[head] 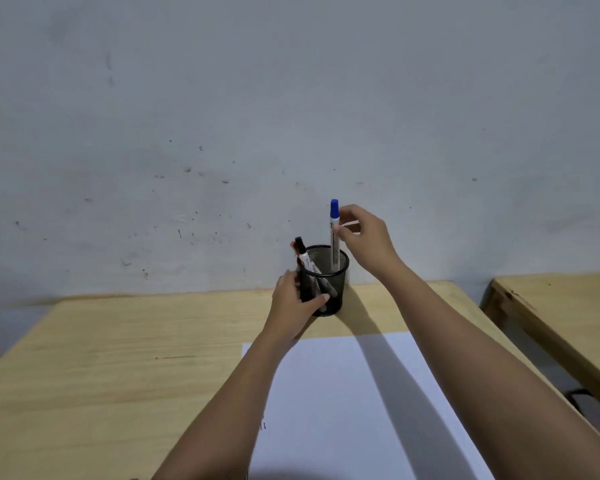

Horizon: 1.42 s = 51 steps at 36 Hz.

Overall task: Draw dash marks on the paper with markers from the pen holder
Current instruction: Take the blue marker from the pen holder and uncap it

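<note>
Left hand (pixel 293 299) grip wraps the pen holder (pixel 328 282) near the table's (pixel 118 358) back edge; right hand (pixel 362 237) pinches the blue marker (pixel 334 233) upright

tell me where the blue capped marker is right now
In the head view the blue-capped marker stands upright at the right side of the mesh pen holder, its lower end inside, pinched by the right hand.
</note>
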Motion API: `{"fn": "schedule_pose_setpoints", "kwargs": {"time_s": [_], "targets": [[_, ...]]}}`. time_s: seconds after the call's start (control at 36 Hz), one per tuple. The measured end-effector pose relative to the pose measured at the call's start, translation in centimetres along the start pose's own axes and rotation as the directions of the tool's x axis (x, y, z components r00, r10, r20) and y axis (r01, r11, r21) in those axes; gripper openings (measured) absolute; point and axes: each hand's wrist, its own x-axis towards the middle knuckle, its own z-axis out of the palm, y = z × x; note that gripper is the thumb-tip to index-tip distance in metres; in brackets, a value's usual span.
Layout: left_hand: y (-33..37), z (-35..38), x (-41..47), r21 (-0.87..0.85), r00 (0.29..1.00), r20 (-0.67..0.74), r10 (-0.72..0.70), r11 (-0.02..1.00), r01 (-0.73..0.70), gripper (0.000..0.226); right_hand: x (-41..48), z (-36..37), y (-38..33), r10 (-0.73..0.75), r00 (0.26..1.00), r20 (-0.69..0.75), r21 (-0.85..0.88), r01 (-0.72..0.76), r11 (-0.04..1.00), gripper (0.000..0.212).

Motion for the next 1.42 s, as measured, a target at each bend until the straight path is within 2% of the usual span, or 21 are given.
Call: {"fn": "schedule_pose_setpoints", "kwargs": {"time_s": [0.14,0.28,0.42,0.5,0.64,0.75,0.89,1.03,1.17,1.28,1.33,1.42], "targets": [[1.5,-1.1,-0.5,0.072,1.0,0.008,-0.011,0.997,0.01,0.037,-1.2,-1.6,-2.3,-0.076,0.995,-0.067,0.016,0.078,0.997,0.02],[3.8,-3.4,-1.8,0.047,0.999,0.019,-0.03,0.998,0.029,0.032,-3.3,-2.2,-4.2,-0.177,0.978,-0.109,0.041,0.182,0.982,0.022],[6.7,-5.7,-4.0,-0.135,0.994,-0.027,0.102,0.985,-0.105,0.016,-6.6,-1.7,-4.2,-0.201,0.98,0.005,0.033,0.2,0.979,0.022],[8.0,-6.5,-5.8,-0.226,0.986,-0.017,0.164,0.96,-0.164,0.009,-8.8,-1.2,-3.4,-0.208,0.972,0.105,-0.043,0.214,0.976,0.026],[8.3,-7.1,-8.4,-0.203,0.974,0.035,0.224,0.956,-0.212,0.012,-11.7,-0.7,-2.7,-0.2,0.955,0.217,-0.13,0.231,0.964,0.03],[7.3,-7.1,-10.2,-0.183,0.979,0.066,0.195,0.967,-0.18,0.012,-13.2,-0.4,-2.6,-0.196,0.936,0.293,-0.197,0.259,0.946,0.028],[6.5,-7.1,-11.0,-0.188,0.983,0.059,0.175,0.969,-0.162,0.007,-14.4,-0.3,-2.5,-0.186,0.926,0.329,-0.158,0.248,0.956,0.025],[6.0,-7.8,-11.3,-0.312,0.992,0.021,0.121,0.944,-0.109,0.01,-14.9,-1.1,-1.8,-0.14,0.939,0.315,-0.115,0.185,0.976,0.017],[5.8,-8.9,-11.7,-0.439,0.999,0.005,0.053,0.897,-0.045,0.014,-15.6,-2.1,-0.9,-0.042,0.96,0.277,0.023,0.037,0.999,0.014],[5.4,-9.0,-12.1,-0.495,1.0,0.026,0.018,0.869,-0.003,0.008,-15.9,-2.0,-0.3,0.053,0.983,0.175,0.255,-0.098,0.962,0.011],[5.3,-8.9,-12.3,-0.519,0.999,0.032,0.009,0.855,0.009,0.007,-16.3,-1.7,-0.1,0.115,0.984,0.138,0.418,-0.163,0.894,0.012],[5.2,-8.4,-12.6,-0.558,0.999,0.046,0.0,0.829,0.026,0.008,-17.0,-0.7,-0.3,0.235,0.965,0.119,0.685,-0.252,0.684,0.011]]}}
